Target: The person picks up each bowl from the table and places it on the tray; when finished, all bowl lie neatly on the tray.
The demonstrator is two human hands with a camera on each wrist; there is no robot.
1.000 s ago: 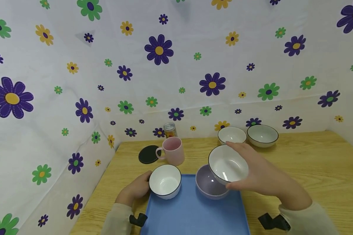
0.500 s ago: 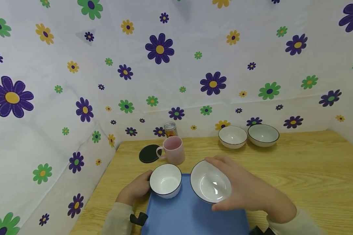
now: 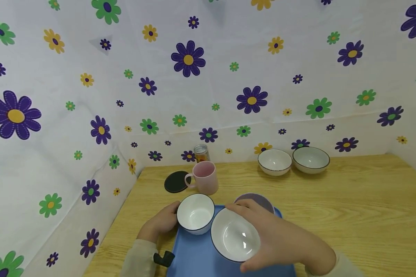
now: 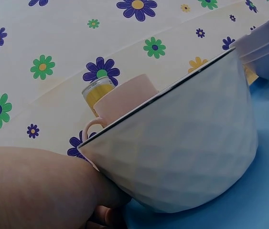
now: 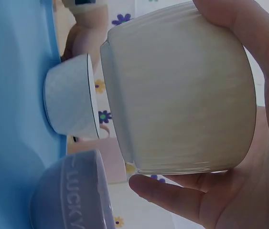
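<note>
My right hand grips a white bowl with a dark rim, its thumb and fingers spread round the sides. That bowl is tilted, held above the blue tray. A second white bowl is at the tray's far left corner; its faceted side fills the left wrist view. My left hand is against this bowl's left side, fingers low and mostly hidden; whether they grip it I cannot tell. A purple bowl at the far right is partly hidden, showing raised lettering in the right wrist view.
Behind the tray stand a pink mug, a black round coaster and a small can. Two more white bowls sit at the back right of the wooden table. A flowered cloth covers the walls.
My right hand has carried its white bowl left and toward me, from over the purple bowl to over the tray's middle. The left hand and its bowl stay put.
</note>
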